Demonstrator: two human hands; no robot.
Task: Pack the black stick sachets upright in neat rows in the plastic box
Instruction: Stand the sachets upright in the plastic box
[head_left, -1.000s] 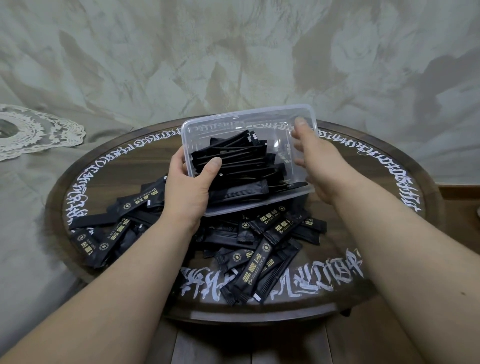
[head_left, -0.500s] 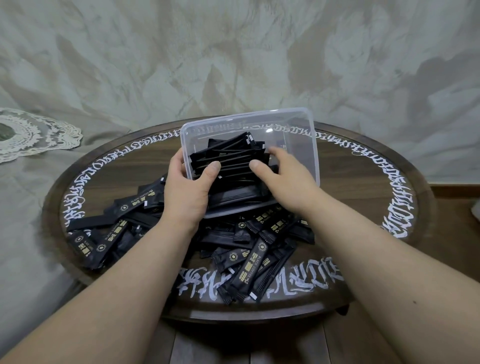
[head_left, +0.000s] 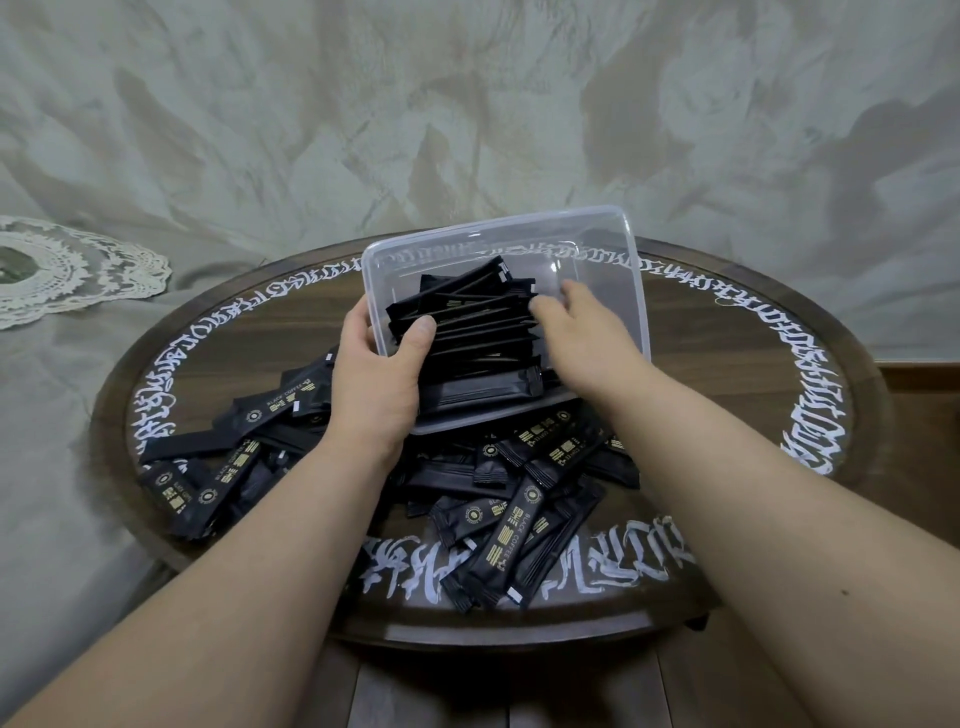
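A clear plastic box (head_left: 597, 244) is tilted toward me above the table, its near edge over a pile of sachets. My left hand (head_left: 376, 379) grips its left wall, thumb inside against the packed sachets. A row of black stick sachets (head_left: 467, 332) stands on edge in the box's left half. My right hand (head_left: 582, 332) reaches into the box, its fingers against the right ends of that row; whether they pinch one is hidden. Many loose black sachets (head_left: 524, 525) with gold print lie heaped on the table below and left of the box.
The round dark wooden table (head_left: 779, 364) has white script around its rim. A white lace doily (head_left: 67, 270) lies on grey cloth at the far left. Dark floorboards show under the near table edge.
My right hand left the box's right rim and moved inside, then slid further to the sachet row's right ends. The left hand kept its grip on the box.
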